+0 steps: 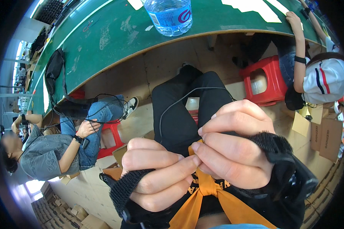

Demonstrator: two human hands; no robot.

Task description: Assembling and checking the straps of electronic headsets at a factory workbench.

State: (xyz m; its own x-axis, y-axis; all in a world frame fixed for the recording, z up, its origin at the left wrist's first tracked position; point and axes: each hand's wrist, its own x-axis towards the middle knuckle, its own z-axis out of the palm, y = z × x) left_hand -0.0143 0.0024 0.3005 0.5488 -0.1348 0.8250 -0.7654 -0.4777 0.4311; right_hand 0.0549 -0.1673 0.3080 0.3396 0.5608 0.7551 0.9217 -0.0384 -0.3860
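Observation:
An orange neck scarf is knotted in front of my black top, with two bands spreading toward the lower edge. Above the knot, my left hand and my right hand meet with fingers curled and tips pressed together. A bit of the orange cloth shows between the fingertips, and both hands appear to pinch it; the fingers hide most of that part. Black straps wrap both of my palms and wrists.
A green table curves across the front, bearing a clear water bottle and a black bag. People sit on both sides, near red stools. A thin black cable crosses my legs. Cardboard boxes stand at right.

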